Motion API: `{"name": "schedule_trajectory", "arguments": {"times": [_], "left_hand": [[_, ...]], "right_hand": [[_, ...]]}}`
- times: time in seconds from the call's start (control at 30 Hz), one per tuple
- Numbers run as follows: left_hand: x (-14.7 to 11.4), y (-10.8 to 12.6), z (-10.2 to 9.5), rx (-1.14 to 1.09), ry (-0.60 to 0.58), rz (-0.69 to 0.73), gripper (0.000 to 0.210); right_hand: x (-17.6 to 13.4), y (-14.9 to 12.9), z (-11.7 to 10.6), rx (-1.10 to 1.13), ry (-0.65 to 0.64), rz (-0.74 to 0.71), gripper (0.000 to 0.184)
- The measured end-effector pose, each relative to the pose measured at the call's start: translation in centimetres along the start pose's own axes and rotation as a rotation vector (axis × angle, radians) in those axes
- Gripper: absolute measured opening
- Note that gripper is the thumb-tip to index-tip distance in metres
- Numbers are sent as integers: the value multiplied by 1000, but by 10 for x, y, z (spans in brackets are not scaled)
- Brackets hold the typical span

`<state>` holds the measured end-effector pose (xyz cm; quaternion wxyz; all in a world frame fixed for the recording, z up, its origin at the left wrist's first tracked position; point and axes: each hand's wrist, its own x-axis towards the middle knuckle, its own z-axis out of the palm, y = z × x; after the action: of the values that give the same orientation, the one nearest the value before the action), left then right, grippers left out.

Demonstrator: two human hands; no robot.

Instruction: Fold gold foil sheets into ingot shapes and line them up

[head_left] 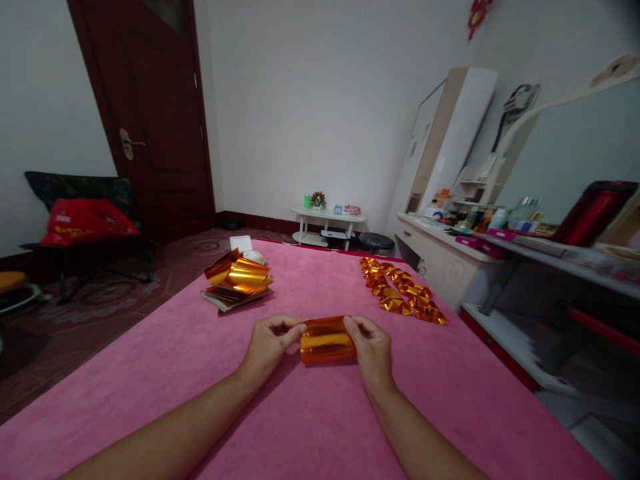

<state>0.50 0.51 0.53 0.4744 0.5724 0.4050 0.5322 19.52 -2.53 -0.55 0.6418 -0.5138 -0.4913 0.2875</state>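
A shiny orange-gold foil sheet [327,348], curved over into a roll, is held just above the pink cloth [300,420]. My left hand [273,341] pinches its left end between thumb and fingers. At the right end, my right hand [369,343] grips the foil in the same way, thumb on top. Ahead and to the left lies a loose stack of curling gold foil sheets [243,275]. Several folded gold foil pieces [400,289] rest in rows at the right. The undersides of the fingers are hidden behind the foil.
Behind the foil stack sit a white tray [241,243] and a small whitish item. A dresser [440,243] with bottles and boxes borders the table's right side. A folding chair [85,213] with a red bag stands left, by a dark red door [155,133].
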Motion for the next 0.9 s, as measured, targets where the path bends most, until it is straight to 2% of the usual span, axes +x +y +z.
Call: {"name": "schedule_trajectory", "arguments": {"times": [0.9], "left_hand": [[2,-4,-2,-93,34,-36,22]], "right_hand": [[-1,1,-1,-33,17,6,26]]}}
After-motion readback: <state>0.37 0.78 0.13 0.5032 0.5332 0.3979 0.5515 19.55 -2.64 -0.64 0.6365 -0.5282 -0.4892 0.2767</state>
